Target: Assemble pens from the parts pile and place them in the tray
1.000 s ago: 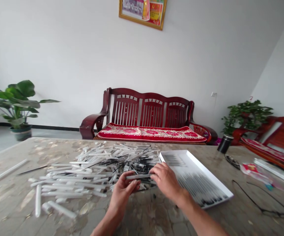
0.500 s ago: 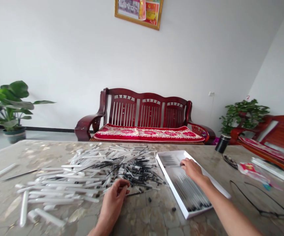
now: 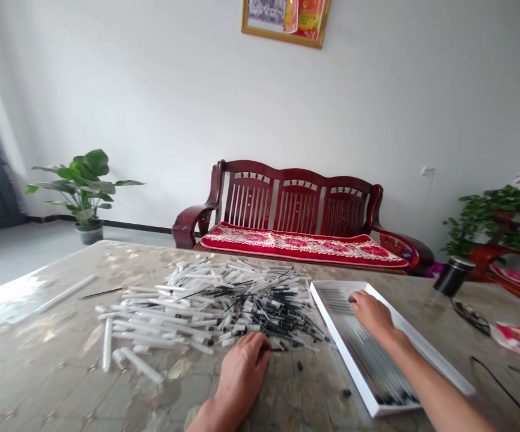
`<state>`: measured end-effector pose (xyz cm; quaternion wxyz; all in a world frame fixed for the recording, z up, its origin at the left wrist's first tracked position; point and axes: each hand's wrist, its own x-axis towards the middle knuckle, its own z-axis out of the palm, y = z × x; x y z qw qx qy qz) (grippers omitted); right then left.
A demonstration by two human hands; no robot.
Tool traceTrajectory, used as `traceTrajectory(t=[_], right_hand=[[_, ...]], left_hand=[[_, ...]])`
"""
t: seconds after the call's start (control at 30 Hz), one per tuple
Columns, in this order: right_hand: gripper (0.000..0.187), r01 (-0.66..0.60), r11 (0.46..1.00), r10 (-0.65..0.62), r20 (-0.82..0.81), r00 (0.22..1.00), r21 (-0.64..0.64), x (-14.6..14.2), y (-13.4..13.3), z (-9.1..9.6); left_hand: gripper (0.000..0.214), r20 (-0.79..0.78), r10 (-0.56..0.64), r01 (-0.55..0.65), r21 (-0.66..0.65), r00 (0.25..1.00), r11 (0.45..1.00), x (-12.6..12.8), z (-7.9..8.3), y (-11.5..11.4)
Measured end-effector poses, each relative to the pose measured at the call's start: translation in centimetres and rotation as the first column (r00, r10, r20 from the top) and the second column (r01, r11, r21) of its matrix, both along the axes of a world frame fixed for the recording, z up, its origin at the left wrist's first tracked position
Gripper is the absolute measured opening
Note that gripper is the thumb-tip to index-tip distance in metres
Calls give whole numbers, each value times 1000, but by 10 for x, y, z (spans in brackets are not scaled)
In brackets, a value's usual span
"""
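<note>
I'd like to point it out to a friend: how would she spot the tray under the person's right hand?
On the marbled table before the red wooden sofa, look right of the loose heap of white tubes. The shallow white tray lies there under the right hand; it alone holds dark pens in neat rows.

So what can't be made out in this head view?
Left hand: fingertips curl into the edge of the pen-parts pile; any grip is hidden.
Right hand: palm down in the white tray, covering what lies under it.
Dark rows in the tray: too blurred to identify.
Framed picture: cut by the top edge.
</note>
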<state>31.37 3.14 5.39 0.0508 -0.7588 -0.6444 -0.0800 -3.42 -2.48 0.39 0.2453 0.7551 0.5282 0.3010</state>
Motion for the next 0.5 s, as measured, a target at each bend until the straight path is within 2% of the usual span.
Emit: traceTrajectory(t=[0.1, 0.13, 0.3, 0.4, 0.5], right_hand=[[23, -119, 980, 139, -116, 984, 159, -45, 1, 8], [22, -186, 968, 212, -149, 966, 171, -64, 1, 10], [19, -442, 886, 462, -332, 822, 138, -165, 1, 9], [20, -509, 854, 511, -356, 783, 106, -213, 7, 4], [19, -541, 838, 531, -336, 778, 70, -250, 19, -1]], left_hand=[[20, -60, -33, 35, 39, 998, 999, 1, -3, -1], [21, -72, -38, 41, 46, 997, 998, 1, -3, -2], [21, -109, -64, 69, 45, 992, 997, 1, -3, -4], [22, -130, -81, 87, 36, 988, 996, 3, -3, -5], [24, -112, -77, 80, 25, 991, 997, 5, -7, -3]])
